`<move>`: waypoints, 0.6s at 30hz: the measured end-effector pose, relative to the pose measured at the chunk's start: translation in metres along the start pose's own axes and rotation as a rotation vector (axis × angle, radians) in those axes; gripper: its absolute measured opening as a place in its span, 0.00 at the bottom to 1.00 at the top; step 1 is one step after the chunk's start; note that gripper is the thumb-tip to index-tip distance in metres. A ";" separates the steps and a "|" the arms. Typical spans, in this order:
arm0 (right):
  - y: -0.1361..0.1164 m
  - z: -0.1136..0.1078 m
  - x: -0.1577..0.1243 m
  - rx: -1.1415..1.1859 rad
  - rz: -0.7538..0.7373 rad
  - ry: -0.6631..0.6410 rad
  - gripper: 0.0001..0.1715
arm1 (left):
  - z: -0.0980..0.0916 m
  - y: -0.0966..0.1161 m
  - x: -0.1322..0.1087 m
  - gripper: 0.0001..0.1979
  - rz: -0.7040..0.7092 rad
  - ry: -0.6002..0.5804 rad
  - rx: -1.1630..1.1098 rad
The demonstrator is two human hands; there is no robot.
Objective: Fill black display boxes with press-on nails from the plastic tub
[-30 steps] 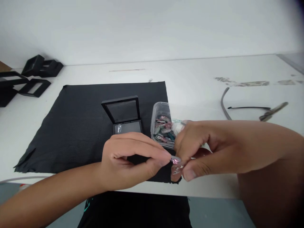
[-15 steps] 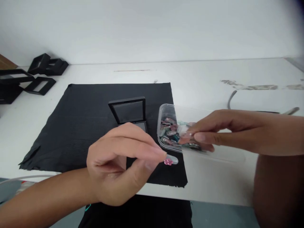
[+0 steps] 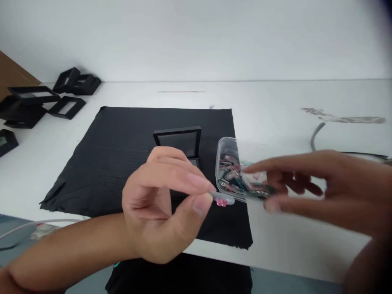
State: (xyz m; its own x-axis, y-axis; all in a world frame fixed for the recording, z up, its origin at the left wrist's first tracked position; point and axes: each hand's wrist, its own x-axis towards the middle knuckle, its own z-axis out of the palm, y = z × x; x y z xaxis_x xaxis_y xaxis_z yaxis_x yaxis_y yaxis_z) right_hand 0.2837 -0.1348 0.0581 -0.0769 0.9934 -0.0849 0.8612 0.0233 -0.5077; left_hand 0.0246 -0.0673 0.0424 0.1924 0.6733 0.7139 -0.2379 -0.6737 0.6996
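Nail piece (image 3: 228,199): pinched at one end between thumb and forefinger of the left hand (image 3: 159,220), over the black cloth (image 3: 122,134), so the pink flower (image 3: 221,203) is left uncovered; pale, glossy, rounded at the free end.
Right hand (image 3: 339,185): held over the clear tub (image 3: 218,161), thumb and fingers parted, nothing seen gripped; blurred.
Tub contents: glossy oval pieces (image 3: 231,171), pink, green and clear, heaped loosely, contained by thin plastic walls with rounded corners.
Hinged case (image 3: 177,131): black, rigid, stood open, its windowed lid raised; base mostly hidden.
Cloth texture: finely ribbed, frayed at the edge; spread, perhaps, as protective backing.
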 end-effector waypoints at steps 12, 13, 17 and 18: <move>0.033 0.004 0.009 -0.388 -0.152 0.291 0.13 | -0.002 0.000 0.009 0.08 0.072 -0.058 0.015; 0.038 0.002 0.011 -0.415 -0.174 0.322 0.13 | -0.002 0.001 0.008 0.08 0.062 -0.068 0.022; 0.030 -0.001 0.018 -0.386 -0.192 0.386 0.18 | -0.002 0.006 0.003 0.08 0.008 -0.108 0.114; 0.022 0.001 0.019 -0.326 -0.213 0.402 0.18 | -0.002 0.007 0.002 0.07 0.039 -0.090 0.120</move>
State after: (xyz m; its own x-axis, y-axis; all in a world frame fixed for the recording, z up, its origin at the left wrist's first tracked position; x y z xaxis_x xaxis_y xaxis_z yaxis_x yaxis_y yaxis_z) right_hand 0.3005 -0.1154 0.0449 -0.1238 0.9261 0.3564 0.9632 0.1985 -0.1812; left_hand 0.0211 -0.0698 0.0491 0.2708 0.6196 0.7367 -0.1326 -0.7340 0.6660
